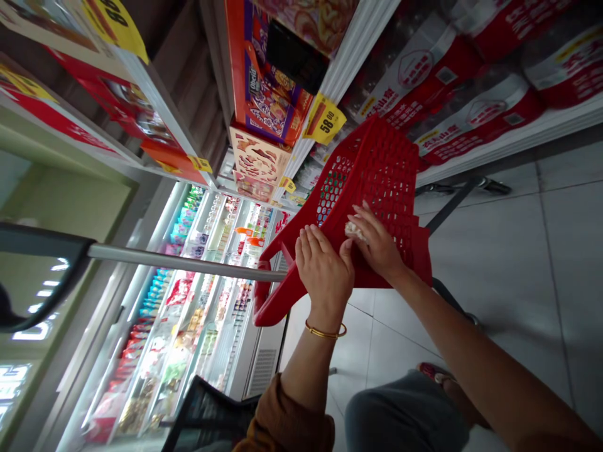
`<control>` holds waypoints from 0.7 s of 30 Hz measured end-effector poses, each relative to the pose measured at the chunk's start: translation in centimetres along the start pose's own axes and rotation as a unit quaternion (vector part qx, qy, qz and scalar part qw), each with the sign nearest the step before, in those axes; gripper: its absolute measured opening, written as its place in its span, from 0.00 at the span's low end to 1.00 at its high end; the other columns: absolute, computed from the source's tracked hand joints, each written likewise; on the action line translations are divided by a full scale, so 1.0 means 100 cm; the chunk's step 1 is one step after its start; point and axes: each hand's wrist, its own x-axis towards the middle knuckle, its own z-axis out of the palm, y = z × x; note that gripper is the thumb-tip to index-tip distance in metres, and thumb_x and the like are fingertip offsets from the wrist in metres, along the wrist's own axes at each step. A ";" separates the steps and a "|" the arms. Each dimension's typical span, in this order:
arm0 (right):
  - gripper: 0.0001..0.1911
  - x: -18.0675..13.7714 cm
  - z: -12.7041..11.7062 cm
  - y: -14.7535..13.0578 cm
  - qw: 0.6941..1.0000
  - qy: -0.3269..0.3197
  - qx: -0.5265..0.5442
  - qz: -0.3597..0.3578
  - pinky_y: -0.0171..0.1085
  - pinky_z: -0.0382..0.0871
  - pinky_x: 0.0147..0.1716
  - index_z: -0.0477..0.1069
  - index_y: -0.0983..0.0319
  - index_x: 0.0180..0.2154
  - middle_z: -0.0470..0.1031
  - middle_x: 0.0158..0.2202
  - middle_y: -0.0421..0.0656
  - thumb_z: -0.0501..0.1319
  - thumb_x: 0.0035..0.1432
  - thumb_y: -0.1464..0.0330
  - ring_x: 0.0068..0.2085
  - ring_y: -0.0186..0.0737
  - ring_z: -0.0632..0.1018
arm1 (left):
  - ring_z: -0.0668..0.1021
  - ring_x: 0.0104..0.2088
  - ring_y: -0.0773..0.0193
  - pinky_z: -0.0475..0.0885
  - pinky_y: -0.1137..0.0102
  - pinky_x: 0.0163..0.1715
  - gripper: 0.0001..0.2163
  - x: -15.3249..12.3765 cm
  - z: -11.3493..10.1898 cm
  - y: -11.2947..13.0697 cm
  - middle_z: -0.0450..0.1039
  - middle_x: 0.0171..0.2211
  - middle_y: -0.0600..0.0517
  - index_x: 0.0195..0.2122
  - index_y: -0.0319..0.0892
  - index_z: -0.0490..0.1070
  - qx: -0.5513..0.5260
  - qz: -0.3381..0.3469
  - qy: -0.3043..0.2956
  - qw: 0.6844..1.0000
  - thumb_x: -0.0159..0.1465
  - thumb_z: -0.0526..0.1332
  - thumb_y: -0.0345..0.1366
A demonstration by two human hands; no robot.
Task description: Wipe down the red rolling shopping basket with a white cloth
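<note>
A red plastic shopping basket (367,188) with perforated walls appears tilted, mounted on a wheeled cart frame. My left hand (323,267), with a gold bracelet at the wrist, lies flat on the basket's rim, fingers stretched out. Just to its right, my right hand (374,242) is over the basket's side with its fingers curled around a small crumpled white wad (355,231), which looks like tissue or cloth. A silver pole (188,260) runs from the basket to a dark handle (42,276) at the left. The basket's inside is mostly hidden.
Shelves with boxed goods (271,81) and a yellow price tag (326,120) rise beside the basket. Packs of red-labelled bottles (475,113) stand on the right. A lit refrigerated case (198,301) is behind. Cart legs (452,204) stand on the tiled floor (513,263).
</note>
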 end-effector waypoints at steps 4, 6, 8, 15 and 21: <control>0.21 -0.005 0.004 -0.010 1.000 -0.012 0.027 -0.003 0.55 0.63 0.64 0.62 0.54 0.61 0.61 0.66 0.48 0.52 0.69 0.62 0.70 0.46 0.56 | 0.67 0.63 0.42 0.60 0.50 0.63 0.34 -0.006 0.006 -0.005 0.65 0.61 0.30 0.63 0.23 0.59 0.002 0.017 0.016 1.000 0.71 0.41 0.51; 0.21 -0.011 0.009 -0.016 0.998 -0.018 0.050 -0.015 0.56 0.63 0.64 0.61 0.54 0.62 0.59 0.67 0.48 0.52 0.69 0.61 0.70 0.46 0.54 | 0.69 0.61 0.43 0.61 0.50 0.62 0.35 -0.010 0.008 -0.009 0.67 0.60 0.31 0.62 0.24 0.61 -0.005 0.029 0.031 0.999 0.70 0.38 0.53; 0.22 -0.017 0.016 -0.021 0.997 -0.021 0.074 -0.031 0.56 0.63 0.64 0.59 0.53 0.63 0.56 0.69 0.47 0.51 0.69 0.61 0.71 0.47 0.53 | 0.70 0.59 0.43 0.62 0.50 0.61 0.38 -0.014 0.009 -0.014 0.69 0.58 0.31 0.61 0.24 0.62 -0.017 0.042 0.051 0.998 0.69 0.34 0.55; 0.31 -0.036 0.035 -0.034 0.990 -0.041 0.057 -0.123 0.58 0.58 0.67 0.47 0.55 0.68 0.57 0.69 0.48 0.53 0.68 0.61 0.71 0.48 0.50 | 0.71 0.59 0.46 0.60 0.55 0.61 0.44 -0.032 0.012 -0.026 0.71 0.57 0.33 0.59 0.25 0.66 -0.046 0.071 0.100 0.991 0.67 0.28 0.58; 0.32 -0.037 0.035 -0.026 0.986 -0.104 0.023 -0.129 0.58 0.57 0.66 0.43 0.51 0.69 0.57 0.68 0.43 0.51 0.68 0.60 0.71 0.44 0.47 | 0.71 0.59 0.48 0.61 0.56 0.60 0.42 -0.036 0.013 -0.031 0.71 0.57 0.35 0.58 0.28 0.67 -0.070 0.077 0.105 0.989 0.68 0.31 0.58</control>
